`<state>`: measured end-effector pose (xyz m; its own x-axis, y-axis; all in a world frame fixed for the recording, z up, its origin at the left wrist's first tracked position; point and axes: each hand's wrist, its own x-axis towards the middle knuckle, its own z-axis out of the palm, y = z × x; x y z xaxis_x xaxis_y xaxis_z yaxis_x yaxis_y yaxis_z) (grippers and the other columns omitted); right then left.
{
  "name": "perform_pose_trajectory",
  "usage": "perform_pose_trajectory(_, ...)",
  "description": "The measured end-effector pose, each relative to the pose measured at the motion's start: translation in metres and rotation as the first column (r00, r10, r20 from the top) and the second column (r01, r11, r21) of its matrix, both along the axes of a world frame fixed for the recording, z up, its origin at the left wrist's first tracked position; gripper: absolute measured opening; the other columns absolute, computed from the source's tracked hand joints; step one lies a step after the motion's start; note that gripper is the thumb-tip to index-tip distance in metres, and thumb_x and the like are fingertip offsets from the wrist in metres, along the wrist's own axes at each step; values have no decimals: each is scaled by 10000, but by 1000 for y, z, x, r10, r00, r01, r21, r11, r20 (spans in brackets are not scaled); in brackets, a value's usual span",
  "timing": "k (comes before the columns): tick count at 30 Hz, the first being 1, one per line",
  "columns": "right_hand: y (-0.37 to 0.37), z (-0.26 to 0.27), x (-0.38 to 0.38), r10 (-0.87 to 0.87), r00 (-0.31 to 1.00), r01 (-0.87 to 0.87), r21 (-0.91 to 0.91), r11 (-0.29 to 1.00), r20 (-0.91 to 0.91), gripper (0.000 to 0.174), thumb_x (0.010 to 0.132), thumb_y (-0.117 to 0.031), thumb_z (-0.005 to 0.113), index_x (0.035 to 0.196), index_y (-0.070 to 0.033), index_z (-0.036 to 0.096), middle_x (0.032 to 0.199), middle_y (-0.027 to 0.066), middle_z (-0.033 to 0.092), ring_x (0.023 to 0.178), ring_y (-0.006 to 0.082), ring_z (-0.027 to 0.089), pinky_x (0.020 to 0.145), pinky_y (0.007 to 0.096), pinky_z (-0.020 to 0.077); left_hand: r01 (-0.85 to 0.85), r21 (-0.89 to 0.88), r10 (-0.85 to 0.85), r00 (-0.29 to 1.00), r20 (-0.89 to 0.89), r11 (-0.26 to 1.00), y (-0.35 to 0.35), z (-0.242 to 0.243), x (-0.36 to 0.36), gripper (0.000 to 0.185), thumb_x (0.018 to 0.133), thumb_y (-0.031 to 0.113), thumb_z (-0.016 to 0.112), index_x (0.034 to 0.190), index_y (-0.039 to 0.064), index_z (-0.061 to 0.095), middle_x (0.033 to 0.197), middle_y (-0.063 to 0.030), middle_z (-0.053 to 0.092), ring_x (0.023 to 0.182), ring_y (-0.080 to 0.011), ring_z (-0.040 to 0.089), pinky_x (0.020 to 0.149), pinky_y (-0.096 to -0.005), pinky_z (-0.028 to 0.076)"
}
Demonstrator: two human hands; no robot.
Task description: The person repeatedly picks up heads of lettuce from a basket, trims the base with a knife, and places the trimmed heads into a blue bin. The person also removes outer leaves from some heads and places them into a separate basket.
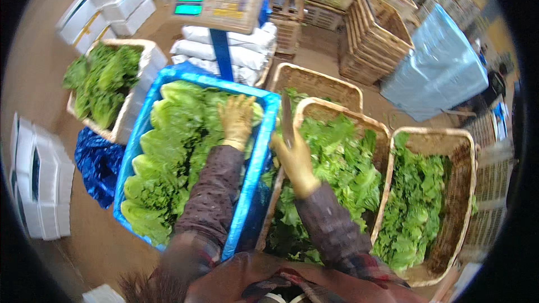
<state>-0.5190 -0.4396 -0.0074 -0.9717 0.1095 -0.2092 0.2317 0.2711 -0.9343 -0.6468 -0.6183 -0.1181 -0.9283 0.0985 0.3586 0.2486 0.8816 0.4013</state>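
My left hand [236,120], in a yellowish glove, lies palm down on the lettuce heads [168,143] in a crate lined with blue plastic [145,113]. Its fingers are extended over the leaves near the crate's far right corner. My right hand [300,164], gloved too, is shut on a knife [287,118], whose blade points away from me. That hand is just outside the blue-lined crate's right side, above a tan plastic crate [385,164] of loose lettuce leaves [337,155]. The knife's handle is mostly hidden in my grip.
A scale display [219,2] on a blue post stands beyond the blue-lined crate. At left is a white foam box [145,75] of leafy greens, beside crumpled blue plastic [99,168]. Another tan crate [461,202] of leaves is at right. Stacked crates [370,46] stand farther back.
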Motion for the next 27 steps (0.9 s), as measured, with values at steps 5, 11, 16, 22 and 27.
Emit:
perform_pose_trajectory(5,180,-6,242,367,867,-489,434,756,337,548,1022,-233,643,1553,-211,509,1550,116,570,1238,325,685,1037,440,578,56,-156,-91,970,-225,986,-27,0,-9,276,1056,242,545,1253,172,725,1254,-153,669,1198,-320,586,1059,-507,453)
perform_pose_trajectory(11,469,87,314,-257,966,97,938,332,-9,585,1019,-271,660,1574,-245,477,1644,73,468,1154,247,733,925,407,627,55,56,-15,836,-549,997,149,124,50,581,1016,329,706,1540,134,550,1640,-198,422,1507,-401,377,1246,-508,298)
perform_pose_trajectory(16,600,36,196,-605,787,489,479,729,118,831,913,-478,778,1594,-145,438,1599,199,487,1415,339,538,1167,503,445,693,522,-751,645,-141,498,460,81,146,527,958,81,723,1466,125,591,1528,-145,572,1461,-287,488,1235,-452,374)
perform_pose_trajectory(22,530,-117,227,-835,533,843,180,508,-140,822,950,-298,790,1611,-83,353,1344,196,635,1191,310,649,967,448,548,426,177,-418,579,700,887,698,-17,169,872,997,405,741,1610,-48,318,1468,-293,581,1329,-347,589,1110,-362,476)
perform_pose_trajectory(27,509,-101,252,-792,594,782,-335,526,140,954,911,-30,747,1690,-167,213,1448,195,588,1075,256,686,655,298,564,-44,762,-691,388,609,647,641,1,243,1079,909,481,784,1658,-23,192,1598,-279,460,1454,-404,484,1181,-457,438)
